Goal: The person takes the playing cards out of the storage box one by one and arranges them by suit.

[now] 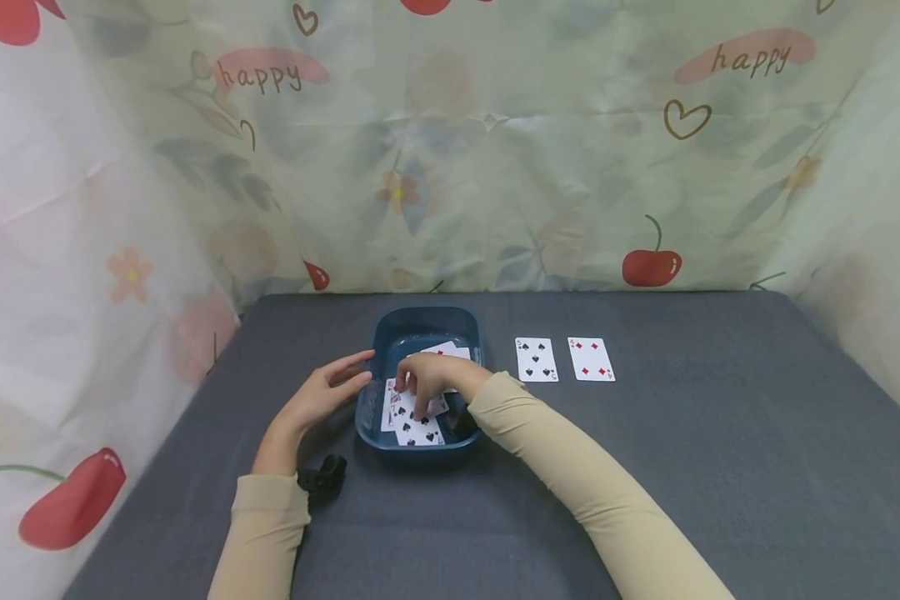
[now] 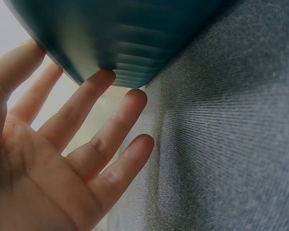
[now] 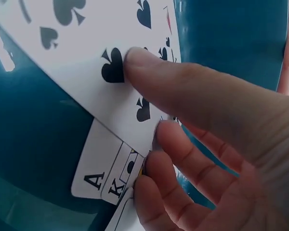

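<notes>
A pale printed cloth (image 1: 487, 183) with cherries, hearts and the word "happy" walls in the back and sides of the dark grey worktop (image 1: 720, 450). Two beige sleeves reach in, the left sleeve (image 1: 262, 529) fairly upright in the head view, the right sleeve (image 1: 592, 492) slanting across toward the middle. Between the arms' ends stands a deep blue tray (image 1: 423, 325), left of the worktop's centre, its longer sides running away from the person. The left hand (image 1: 317, 400) is just outside the tray's left wall, its grip released, fingers spread and nearly straight, some tips apparently against the wall. The right hand (image 1: 437, 375) crosses the tray's right rim and is inside it, its grip grasping a spade card (image 3: 86, 38): thumb on the printed face, other fingers curled at the edge. That card lies in the near left part of the tray, directly beneath the right hand and toward the person from it, its long axis roughly fore and aft, a little aslant. The right hand is clearly the nearer, so I judge its hold to be what matters. Right of the tray, the five of spades (image 1: 537, 360) and four of diamonds (image 1: 591, 360) lie face up, side by side. Smallest in view are the exposed corners of an ace (image 3: 92, 166) and a king (image 3: 118, 180) under the spade card.
</notes>
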